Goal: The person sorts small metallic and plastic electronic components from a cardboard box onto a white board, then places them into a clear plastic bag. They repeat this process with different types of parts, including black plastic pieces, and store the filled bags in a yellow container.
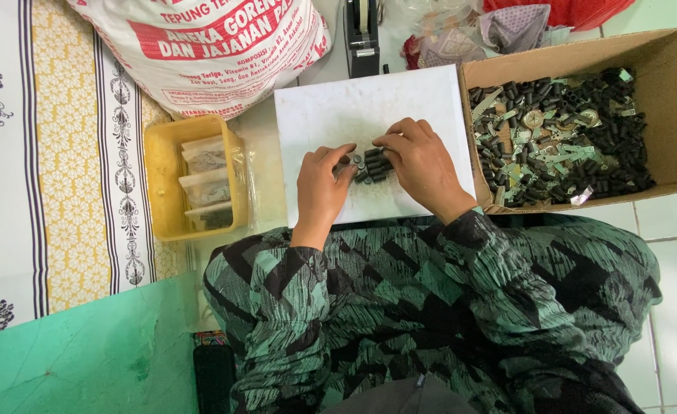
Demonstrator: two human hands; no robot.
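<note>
Small dark cylinders (372,165) lay in a tight cluster at the middle of the frame, on a white board (369,107) set on the tiled floor.

At the far left lay a patterned cloth (62,153) in white, yellow and black, with a green sheet (85,353) below it in the lower left corner. Right of the cloth, a yellow tray (158,180) held small clear bags. Above it, in the upper left, leaned a big white sack (208,46) with red print.

On the board, the left hand (321,188) rested with its fingers curled narrow, fingertips touching the left edge of the cluster. The right hand (421,162) lay just beside it, fingers bent over the right side of the cluster, touching the pieces. Whether either hand pinched a piece could not be told.

At the right stood a cardboard box (672,115), holding many more dark cylinders mixed with pale metal bits.
</note>
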